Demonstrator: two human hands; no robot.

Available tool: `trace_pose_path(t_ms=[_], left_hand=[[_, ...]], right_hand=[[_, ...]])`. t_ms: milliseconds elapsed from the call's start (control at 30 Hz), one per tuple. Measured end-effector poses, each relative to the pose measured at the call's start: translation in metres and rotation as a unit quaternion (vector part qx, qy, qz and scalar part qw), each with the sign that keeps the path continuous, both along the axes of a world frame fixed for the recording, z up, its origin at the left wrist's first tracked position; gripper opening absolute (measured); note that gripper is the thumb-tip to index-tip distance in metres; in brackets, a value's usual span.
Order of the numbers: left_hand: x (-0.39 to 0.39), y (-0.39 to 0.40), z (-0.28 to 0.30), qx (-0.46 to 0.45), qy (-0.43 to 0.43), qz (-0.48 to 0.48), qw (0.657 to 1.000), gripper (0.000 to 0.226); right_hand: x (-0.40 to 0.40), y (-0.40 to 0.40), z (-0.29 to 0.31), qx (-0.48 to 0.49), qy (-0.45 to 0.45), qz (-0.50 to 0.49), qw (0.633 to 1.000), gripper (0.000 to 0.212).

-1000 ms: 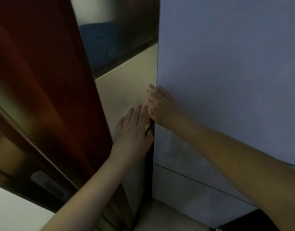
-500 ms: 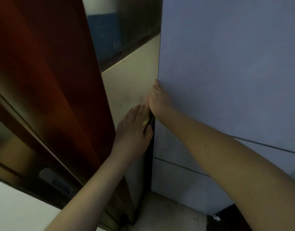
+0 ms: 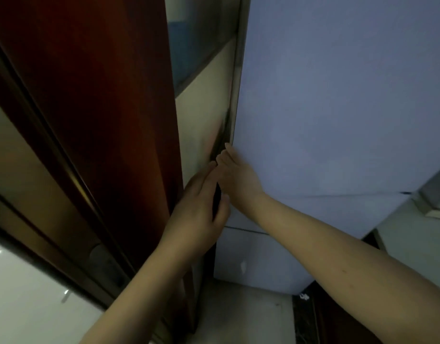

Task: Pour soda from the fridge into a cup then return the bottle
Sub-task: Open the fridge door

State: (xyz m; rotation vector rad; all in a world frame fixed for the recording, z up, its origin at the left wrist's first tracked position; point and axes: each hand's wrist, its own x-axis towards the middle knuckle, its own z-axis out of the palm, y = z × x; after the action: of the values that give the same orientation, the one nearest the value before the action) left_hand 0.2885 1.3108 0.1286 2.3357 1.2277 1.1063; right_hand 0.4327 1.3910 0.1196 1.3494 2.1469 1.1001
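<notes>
The pale lavender fridge door [image 3: 338, 108] fills the right half of the view; no soda bottle or cup shows. My right hand [image 3: 238, 177] is at the door's left edge, its fingers hooked out of sight round that edge. Just below it, my left hand [image 3: 199, 209] lies with straight fingers against the fridge's cream side panel [image 3: 204, 115], the thumb resting on the door's front beside the dark gap. A second lavender door front [image 3: 258, 259] sits under a seam.
A dark red-brown wooden door or panel [image 3: 102, 120] stands close on the left, leaving a narrow slot beside the fridge. White glossy surface [image 3: 28, 306] at lower left. Grey floor [image 3: 238, 314] below the fridge. A pale counter edge [image 3: 425, 219] at the right.
My right hand has slid its fingers from the door's front round its left edge. My left hand has stayed against the side panel. The view has shifted left and down.
</notes>
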Motion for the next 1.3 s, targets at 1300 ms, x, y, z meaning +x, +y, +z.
trace_pose_path(t_ms=[1300], left_hand=[[0.125, -0.245, -0.008, 0.106, 0.153, -0.205, 0.961, 0.061]], right_hand=[[0.128, -0.443, -0.011, 0.2, 0.341, -0.19, 0.899, 0.028]])
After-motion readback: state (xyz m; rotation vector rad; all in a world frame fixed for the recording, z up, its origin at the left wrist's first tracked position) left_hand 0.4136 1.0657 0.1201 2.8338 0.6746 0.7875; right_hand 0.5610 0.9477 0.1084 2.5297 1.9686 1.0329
